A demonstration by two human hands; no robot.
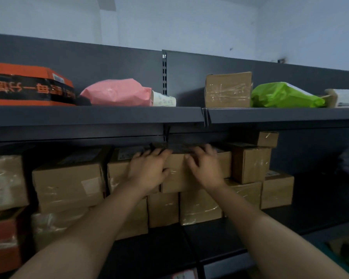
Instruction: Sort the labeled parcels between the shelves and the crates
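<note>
A taped cardboard box (177, 183) sits on top of a stack of brown parcels on the middle shelf, just under the upper shelf board (101, 115). My left hand (149, 171) lies on its left part, fingers reaching over the top edge and thumb on the front face. My right hand (205, 168) grips the right part the same way, fingers over the top. The back of the box's top is dark and hidden under the board.
Several brown boxes (69, 184) fill the middle shelf around it. The top shelf carries an orange-black box (28, 85), a pink bag (117, 93), a cardboard box (228, 90) and a green bag (282, 96). The shelf's right end (320, 190) is dark and bare.
</note>
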